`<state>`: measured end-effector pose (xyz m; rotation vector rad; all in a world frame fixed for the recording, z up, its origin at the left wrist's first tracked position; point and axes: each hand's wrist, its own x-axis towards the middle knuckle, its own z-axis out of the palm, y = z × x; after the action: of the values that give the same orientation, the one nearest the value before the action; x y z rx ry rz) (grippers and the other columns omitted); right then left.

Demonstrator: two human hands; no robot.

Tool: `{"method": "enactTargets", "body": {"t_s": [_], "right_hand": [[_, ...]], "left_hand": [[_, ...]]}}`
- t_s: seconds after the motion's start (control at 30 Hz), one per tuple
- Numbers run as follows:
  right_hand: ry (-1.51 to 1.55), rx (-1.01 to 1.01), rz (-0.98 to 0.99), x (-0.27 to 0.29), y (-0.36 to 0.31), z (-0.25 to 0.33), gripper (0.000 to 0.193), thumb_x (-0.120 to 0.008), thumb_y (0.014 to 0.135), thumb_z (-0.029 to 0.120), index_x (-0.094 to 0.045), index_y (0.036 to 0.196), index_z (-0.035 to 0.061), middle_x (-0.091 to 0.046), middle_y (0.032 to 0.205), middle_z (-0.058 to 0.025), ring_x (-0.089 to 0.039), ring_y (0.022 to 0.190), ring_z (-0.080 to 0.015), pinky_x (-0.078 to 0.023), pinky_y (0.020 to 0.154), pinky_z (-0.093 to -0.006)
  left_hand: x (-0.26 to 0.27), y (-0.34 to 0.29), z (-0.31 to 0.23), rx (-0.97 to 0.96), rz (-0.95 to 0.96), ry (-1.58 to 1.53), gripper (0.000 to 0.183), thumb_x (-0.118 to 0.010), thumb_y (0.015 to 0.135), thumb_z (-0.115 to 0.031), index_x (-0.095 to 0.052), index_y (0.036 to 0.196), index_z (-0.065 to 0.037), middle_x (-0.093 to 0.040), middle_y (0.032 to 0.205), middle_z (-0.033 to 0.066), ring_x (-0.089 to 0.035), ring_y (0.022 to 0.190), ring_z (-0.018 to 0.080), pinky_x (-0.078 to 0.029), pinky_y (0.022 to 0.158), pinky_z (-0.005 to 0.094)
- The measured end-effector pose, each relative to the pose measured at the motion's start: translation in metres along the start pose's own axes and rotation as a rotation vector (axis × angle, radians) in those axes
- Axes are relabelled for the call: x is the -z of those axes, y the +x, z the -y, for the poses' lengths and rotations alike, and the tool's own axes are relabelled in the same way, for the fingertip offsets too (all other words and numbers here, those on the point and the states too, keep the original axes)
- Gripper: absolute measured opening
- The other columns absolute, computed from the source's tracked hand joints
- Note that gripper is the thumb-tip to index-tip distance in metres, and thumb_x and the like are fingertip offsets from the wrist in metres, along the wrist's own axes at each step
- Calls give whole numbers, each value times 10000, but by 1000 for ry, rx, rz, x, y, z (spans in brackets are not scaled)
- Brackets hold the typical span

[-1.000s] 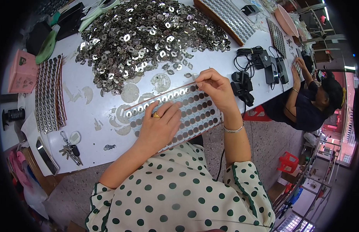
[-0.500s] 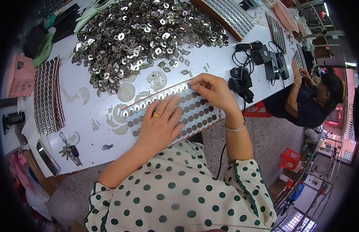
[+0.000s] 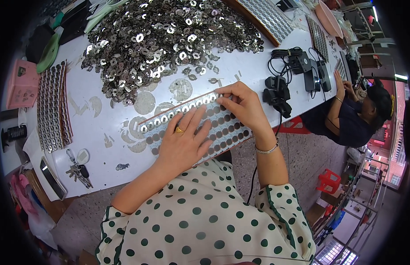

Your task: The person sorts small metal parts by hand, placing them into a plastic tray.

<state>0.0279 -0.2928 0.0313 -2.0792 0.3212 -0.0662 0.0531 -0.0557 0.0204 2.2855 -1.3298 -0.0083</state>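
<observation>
A flat board (image 3: 153, 145) with rows of dark round spots lies slantwise on the table in front of me. Shiny flat metal pieces (image 3: 157, 121) with cut-out centres line its far row. My left hand (image 3: 182, 136), with a ring on one finger, rests flat across the board, fingers spread, hiding its middle. At the right end of the shiny row, my right hand (image 3: 240, 104) pinches a small metal piece between thumb and fingertips; the fingers mostly hide it. Beyond the board rises a large heap of loose metal pieces (image 3: 169, 44).
Similar filled boards stand at the left (image 3: 52, 106) and far right (image 3: 267, 20). Black devices with cables (image 3: 278, 95) lie right of my hand. Keys (image 3: 80, 172) and a phone (image 3: 53, 182) are near the left edge. Another person (image 3: 357, 110) works at the right.
My right hand has shifted very slightly, its fingertips still at the end of the shiny row. The left hand stays spread on the board. The view has tilted a little.
</observation>
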Motion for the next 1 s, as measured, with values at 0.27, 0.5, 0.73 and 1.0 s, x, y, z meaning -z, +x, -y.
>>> {"method": "enactTargets", "body": {"t_s": [0.27, 0.5, 0.73, 1.0], "right_hand": [[-65, 55, -103, -5, -4, 2, 233, -800, 847, 4, -749, 1073, 29, -609, 833, 20, -471, 653, -34, -412, 588, -199], [-149, 49, -60, -2, -3, 11, 184, -761, 858, 55, -720, 1036, 27, -623, 854, -96, -633, 681, -205, -513, 638, -319], [-303, 263, -147, -2, 33, 19, 158, -748, 860, 53, -722, 1013, 23, -648, 900, -110, -645, 698, -241, -534, 658, -350], [29, 76, -109, -5, 30, 14, 154, -765, 858, 58, -747, 1008, 27, -685, 918, -90, -661, 718, -193, -541, 659, -298]], "left_hand": [[-1, -1, 0, 9, 8, 7, 411, -701, 905, -378, -684, 1226, -122, -479, 1551, 103, -458, 1392, 257, -326, 1162, 450], [-3, 0, 0, 28, 0, -23, 409, -707, 903, -388, -688, 1218, -128, -476, 1549, 92, -446, 1401, 252, -320, 1167, 455], [-3, 0, 0, 25, -11, -12, 413, -708, 903, -386, -685, 1217, -119, -473, 1547, 101, -443, 1400, 257, -321, 1165, 457], [0, 1, -1, 16, -4, -17, 418, -700, 904, -386, -680, 1222, -114, -479, 1543, 109, -448, 1393, 259, -322, 1163, 454]]}}
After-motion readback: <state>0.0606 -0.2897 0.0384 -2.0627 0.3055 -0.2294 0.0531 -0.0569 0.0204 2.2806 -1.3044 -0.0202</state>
